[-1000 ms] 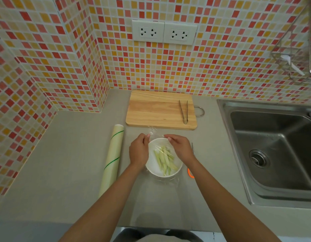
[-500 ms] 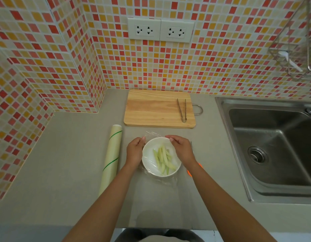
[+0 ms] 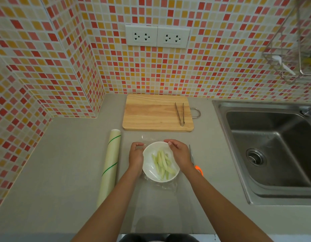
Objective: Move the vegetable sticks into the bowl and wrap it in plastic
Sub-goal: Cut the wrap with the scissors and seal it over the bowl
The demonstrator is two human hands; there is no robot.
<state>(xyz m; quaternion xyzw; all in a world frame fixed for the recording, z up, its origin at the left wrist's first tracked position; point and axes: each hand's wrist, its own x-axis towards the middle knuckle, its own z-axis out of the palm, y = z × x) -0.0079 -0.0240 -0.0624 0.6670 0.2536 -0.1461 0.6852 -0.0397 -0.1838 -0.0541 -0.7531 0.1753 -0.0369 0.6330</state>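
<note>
Two hands: left hand (image 3: pixel 136 155) and right hand (image 3: pixel 179 153) flank the bowl (image 3: pixel 149 165), one each side.
Fingers: curled at the far rim, seemingly pinching the plastic film (image 3: pixel 161 186); hold not clearly visible.
Film: thin, clingy, nearly invisible; likely tears or bunches easily, best taken by its edges.
Bowl: white, rigid, probably light; on the counter (image 3: pixel 64 163), on the film.
Vegetable sticks (image 3: pixel 162 163): inside the bowl.
Nearby: wrap roll (image 3: pixel 110 165) left, scissors (image 3: pixel 196 165) right, cutting board (image 3: pixel 156 113) behind.

No readable text, labels, brands or numbers anywhere in view.
</note>
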